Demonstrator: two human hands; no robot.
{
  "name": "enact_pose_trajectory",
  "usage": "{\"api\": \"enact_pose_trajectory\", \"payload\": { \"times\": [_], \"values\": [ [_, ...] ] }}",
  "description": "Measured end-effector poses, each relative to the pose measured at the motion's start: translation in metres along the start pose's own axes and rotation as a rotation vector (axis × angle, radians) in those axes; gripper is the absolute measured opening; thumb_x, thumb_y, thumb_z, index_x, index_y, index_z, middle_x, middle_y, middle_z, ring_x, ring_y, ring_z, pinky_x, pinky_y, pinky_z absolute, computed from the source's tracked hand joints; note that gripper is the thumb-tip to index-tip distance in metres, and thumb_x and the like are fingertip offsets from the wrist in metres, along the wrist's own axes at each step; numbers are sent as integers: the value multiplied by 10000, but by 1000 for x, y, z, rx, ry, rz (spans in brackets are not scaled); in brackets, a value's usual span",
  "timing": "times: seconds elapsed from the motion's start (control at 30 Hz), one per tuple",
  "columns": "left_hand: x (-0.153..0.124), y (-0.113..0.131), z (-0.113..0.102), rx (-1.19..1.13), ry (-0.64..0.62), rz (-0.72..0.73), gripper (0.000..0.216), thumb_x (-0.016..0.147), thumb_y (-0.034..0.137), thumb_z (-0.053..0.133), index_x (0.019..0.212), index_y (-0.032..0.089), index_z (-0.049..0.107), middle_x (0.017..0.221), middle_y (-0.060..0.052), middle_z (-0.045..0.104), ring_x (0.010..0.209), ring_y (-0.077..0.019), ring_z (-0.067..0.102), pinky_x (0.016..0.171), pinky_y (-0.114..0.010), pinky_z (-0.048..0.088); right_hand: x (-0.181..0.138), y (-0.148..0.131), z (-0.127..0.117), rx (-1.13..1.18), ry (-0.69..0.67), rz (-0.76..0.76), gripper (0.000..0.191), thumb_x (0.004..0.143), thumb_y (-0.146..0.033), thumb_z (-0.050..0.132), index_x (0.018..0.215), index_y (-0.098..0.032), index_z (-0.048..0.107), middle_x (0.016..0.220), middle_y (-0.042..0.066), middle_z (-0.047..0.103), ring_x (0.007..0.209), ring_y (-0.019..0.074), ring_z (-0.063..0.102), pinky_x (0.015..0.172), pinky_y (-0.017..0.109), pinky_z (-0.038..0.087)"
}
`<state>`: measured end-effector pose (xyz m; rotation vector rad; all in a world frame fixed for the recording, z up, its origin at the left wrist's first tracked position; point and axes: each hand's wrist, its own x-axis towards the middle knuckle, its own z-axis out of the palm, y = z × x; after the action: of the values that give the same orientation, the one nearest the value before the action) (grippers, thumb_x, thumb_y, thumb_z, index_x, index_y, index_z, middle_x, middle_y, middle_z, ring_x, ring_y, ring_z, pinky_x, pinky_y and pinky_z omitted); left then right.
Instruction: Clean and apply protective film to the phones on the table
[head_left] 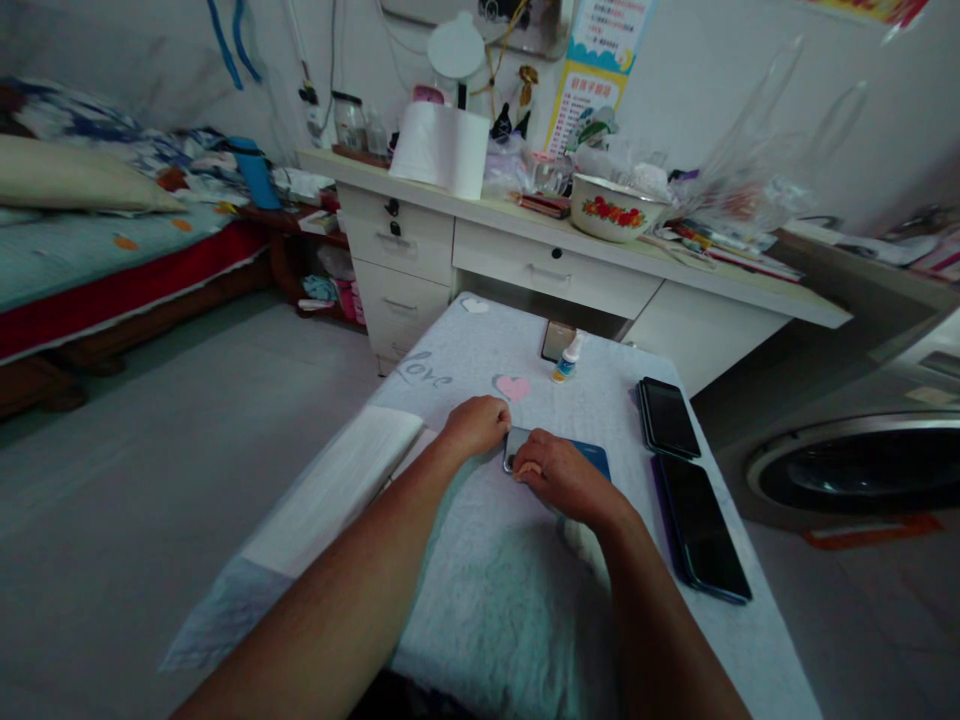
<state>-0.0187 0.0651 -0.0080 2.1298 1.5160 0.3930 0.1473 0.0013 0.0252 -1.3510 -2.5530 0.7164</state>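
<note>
Centre of frame: blue phone (595,457), left end greyish, flat on cloth-covered table (604,395). Left hand (480,424): fingers curled in, at phone's left end; cannot tell whether gripping. Right hand (561,474): fingers bunched narrow over phone, fingertips down near left end; cannot tell whether anything pinched. Above, slightly right of centre: small bottle (566,364), white top, beside second phone (556,341). Right of centre: two dark-screened devices (705,525), end to end. Upper right: flowered bowl (611,212) on white desk (409,235).

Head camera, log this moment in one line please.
left hand: at left end of blue phone; right hand: on blue phone; small bottle: beyond phone; dark-screened devices: to the right
</note>
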Motion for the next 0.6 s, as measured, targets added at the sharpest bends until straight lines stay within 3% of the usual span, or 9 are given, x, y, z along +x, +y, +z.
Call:
{"api": "enact_pose_trajectory", "payload": {
  "times": [0.17, 0.43, 0.6],
  "values": [
    [0, -1, 1, -7, -2, -4, 187, 768, 219, 536, 823, 187, 712, 882, -41, 718, 773, -144, 615, 667, -229, 422, -3, 1, -5, -15, -10, 49, 181, 837, -92, 509, 784, -167, 665, 841, 31, 567, 741, 112, 521, 716, 223, 357],
    [-1, -1, 1, -8, -4, 9, 179, 764, 228, 541, 822, 187, 705, 876, -41, 712, 760, -148, 608, 663, -239, 420, 8, -14, 10, -21, 69, 45, 148, 832, -81, 504, 777, -146, 625, 868, 44, 558, 779, 124, 508, 721, 231, 352],
    [0, -2, 1, -9, -12, 5, 178, 767, 245, 548, 820, 189, 708, 866, -35, 713, 752, -142, 604, 652, -232, 413, 6, -12, 7, -7, 37, 36, 167, 825, -74, 497, 801, -150, 644, 875, 49, 572, 795, 128, 517, 739, 233, 358]
  ]
}}
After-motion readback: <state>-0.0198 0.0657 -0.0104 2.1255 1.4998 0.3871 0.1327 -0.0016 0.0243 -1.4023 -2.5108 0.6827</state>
